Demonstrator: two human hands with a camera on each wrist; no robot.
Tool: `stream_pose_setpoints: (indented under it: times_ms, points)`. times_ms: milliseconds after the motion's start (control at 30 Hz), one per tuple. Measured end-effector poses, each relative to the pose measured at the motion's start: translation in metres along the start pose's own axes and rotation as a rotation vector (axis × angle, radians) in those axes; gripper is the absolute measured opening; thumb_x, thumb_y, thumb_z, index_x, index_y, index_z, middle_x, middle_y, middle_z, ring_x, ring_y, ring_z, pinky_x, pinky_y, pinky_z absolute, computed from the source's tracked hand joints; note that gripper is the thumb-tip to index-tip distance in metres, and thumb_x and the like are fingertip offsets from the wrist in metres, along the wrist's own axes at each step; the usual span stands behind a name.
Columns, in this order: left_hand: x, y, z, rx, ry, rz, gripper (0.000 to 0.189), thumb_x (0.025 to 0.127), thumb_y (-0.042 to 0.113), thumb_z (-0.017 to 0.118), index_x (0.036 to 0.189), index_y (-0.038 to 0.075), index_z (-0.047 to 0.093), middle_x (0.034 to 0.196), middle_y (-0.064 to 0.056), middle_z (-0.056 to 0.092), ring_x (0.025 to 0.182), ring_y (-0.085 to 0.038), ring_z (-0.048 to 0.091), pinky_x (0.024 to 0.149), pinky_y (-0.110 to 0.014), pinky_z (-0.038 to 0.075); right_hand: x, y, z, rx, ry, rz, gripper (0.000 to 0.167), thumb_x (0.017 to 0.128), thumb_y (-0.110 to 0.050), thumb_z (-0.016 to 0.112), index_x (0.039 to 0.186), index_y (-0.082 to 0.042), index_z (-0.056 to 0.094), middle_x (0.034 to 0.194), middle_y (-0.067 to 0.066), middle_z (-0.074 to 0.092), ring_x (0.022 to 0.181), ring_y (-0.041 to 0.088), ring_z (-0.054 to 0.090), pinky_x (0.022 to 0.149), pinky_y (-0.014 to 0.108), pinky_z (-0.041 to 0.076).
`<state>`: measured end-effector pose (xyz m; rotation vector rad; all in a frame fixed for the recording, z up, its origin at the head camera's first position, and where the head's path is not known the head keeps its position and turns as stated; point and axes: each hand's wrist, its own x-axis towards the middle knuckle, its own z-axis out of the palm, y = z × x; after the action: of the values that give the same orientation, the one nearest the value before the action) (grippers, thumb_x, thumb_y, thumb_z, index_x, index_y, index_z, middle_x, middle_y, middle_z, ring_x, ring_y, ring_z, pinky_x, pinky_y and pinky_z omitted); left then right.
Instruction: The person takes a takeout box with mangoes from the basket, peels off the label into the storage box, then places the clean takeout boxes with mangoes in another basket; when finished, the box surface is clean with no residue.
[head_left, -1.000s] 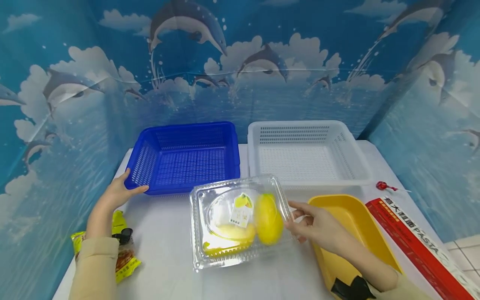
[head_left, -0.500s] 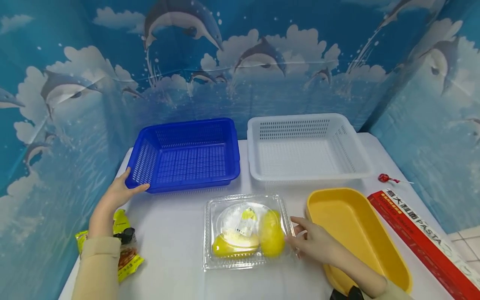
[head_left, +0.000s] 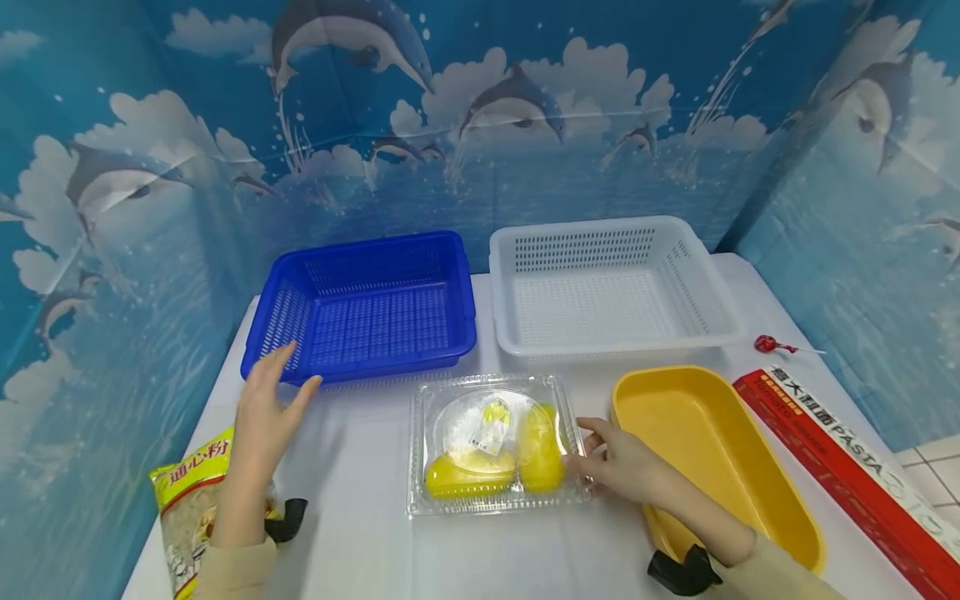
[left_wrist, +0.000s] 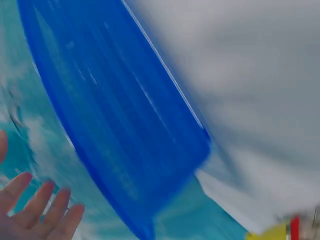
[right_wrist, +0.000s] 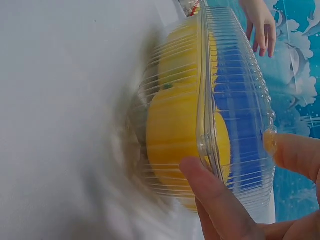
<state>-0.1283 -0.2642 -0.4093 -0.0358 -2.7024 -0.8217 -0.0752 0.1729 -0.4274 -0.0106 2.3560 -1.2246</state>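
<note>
My right hand (head_left: 618, 462) grips the right edge of a clear plastic clamshell box (head_left: 438, 417), thumb and fingers at its rim. Two yellow fruits (head_left: 538, 454) show through the lid, which bears a white label. Seen from the right wrist, a fingertip (right_wrist: 197, 172) presses on the seam of the clamshell while another digit touches its top edge. My left hand (head_left: 266, 412) has its fingers spread, over the table just in front of the left corner of the blue basket (head_left: 375, 364), holding nothing. Its fingers (left_wrist: 37, 210) also appear beside the basket in the left wrist view.
A white basket (head_left: 600, 344) stands right of the blue one. At the right lie a yellow tray (head_left: 690, 417), a red pasta box (head_left: 825, 467) and a red lollipop (head_left: 766, 343). A bag of macaroni (head_left: 187, 500) lies under my left forearm.
The clamshell came down and straightened onto the table, with my right hand still at its edge. My left hand let go of the blue basket's corner and drew back toward me.
</note>
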Motion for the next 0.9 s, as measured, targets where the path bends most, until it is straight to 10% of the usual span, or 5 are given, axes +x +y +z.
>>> stream_pose_setpoints:
  times_ms: [133,400,900]
  points:
    - [-0.024,0.031,0.022,-0.096,-0.130,0.042,0.056,0.094,0.023,0.068,0.143,0.005,0.049,0.135,-0.020,0.057,0.120,-0.037,0.058,0.098,-0.052,0.050,0.001,-0.002,-0.002,0.026,-0.015,0.001,0.081,0.089,-0.028,0.074,0.146,0.010,0.032,0.099,0.010,0.055,0.071,0.016,0.063,0.063,0.034,0.058]
    - [-0.061,0.059,0.067,-0.364,-0.529,-0.151,0.094,0.090,0.037,0.072,0.159,0.012,0.014,0.153,-0.021,0.035,0.121,-0.038,0.057,0.089,-0.045,0.057,0.002,-0.002,-0.001,0.040,-0.025,0.006,0.081,0.088,-0.027,0.074,0.146,0.010,0.032,0.099,0.011,0.055,0.071,0.016,0.062,0.062,0.035,0.059]
    - [-0.069,0.064,0.085,-0.343,-0.505,-0.169,0.090,0.086,0.036,0.074,0.158,0.017,0.024,0.126,-0.018,0.053,0.111,-0.032,0.057,0.086,-0.054,0.054,0.000,-0.002,0.000,-0.006,0.007,-0.003,0.079,0.087,-0.033,0.075,0.144,0.009,0.039,0.102,0.009,0.060,0.068,0.016,0.063,0.061,0.031,0.056]
